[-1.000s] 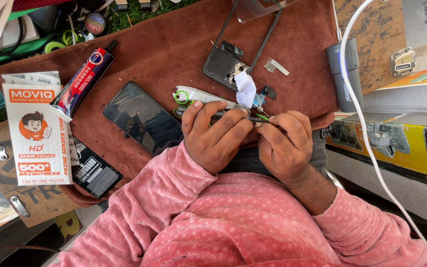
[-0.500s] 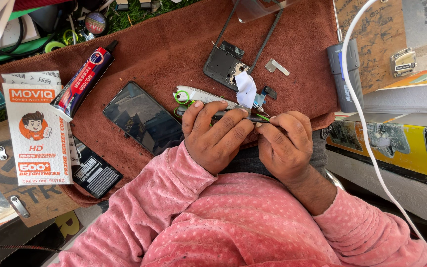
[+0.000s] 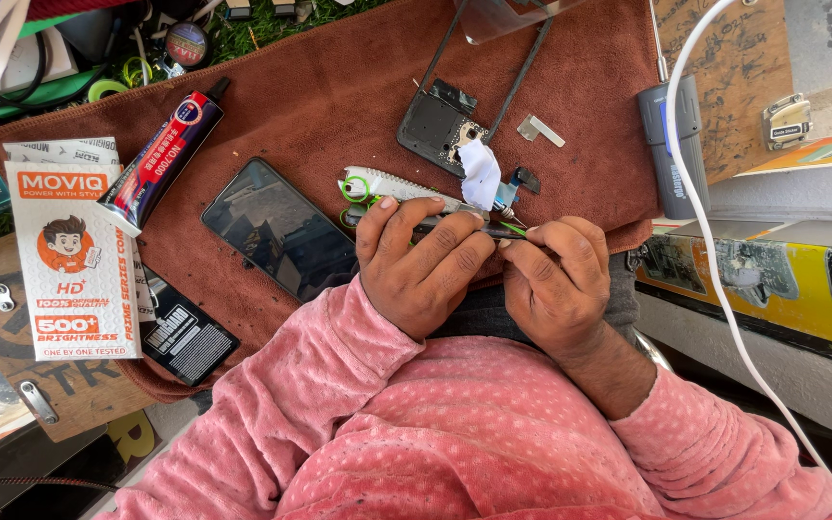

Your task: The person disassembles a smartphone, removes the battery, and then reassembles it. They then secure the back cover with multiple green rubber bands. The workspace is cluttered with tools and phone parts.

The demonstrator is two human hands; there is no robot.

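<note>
I am sitting at a small phone-repair bench, working over a brown cloth (image 3: 320,106) spread as a mat. A phone (image 3: 276,226) is lying face up beside a glue tube (image 3: 161,159), with an opened phone frame (image 3: 445,120) and a screen-protector packet (image 3: 69,260) nearby. Cables and small parts are crowding the edges, as in a workshop stall.

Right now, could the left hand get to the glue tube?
Probably yes. The left hand lies near the glue tube, with only a flat phone between, but it is busy holding a small tool.
</note>
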